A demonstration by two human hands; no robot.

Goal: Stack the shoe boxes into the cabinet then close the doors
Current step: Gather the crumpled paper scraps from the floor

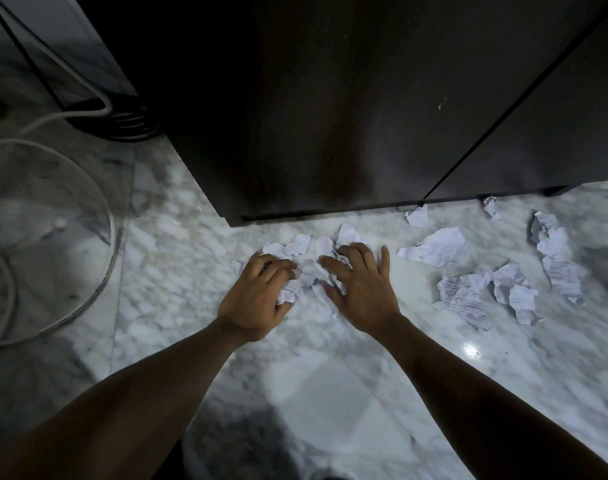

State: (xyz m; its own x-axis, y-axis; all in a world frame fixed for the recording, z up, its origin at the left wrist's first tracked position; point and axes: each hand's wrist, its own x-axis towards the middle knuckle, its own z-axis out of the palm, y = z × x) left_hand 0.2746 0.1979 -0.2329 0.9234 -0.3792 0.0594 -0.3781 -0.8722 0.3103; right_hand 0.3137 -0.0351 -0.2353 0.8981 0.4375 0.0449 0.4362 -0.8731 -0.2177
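White-and-grey marble floor point(330, 393), dim room, a white cable point(70, 114) looped off to the left. The dark wood cabinet point(261, 150) stands straight ahead on the floor with its doors point(538, 140) shut. Both hands are down just in front of it: the left hand point(257, 296) has its fingers curled into a pile of crumpled paper point(307, 268), and the right hand point(361, 285) claws over the same pile (little finger out straight). More scraps point(465, 299) lie to the right, with printed lines too small to read.
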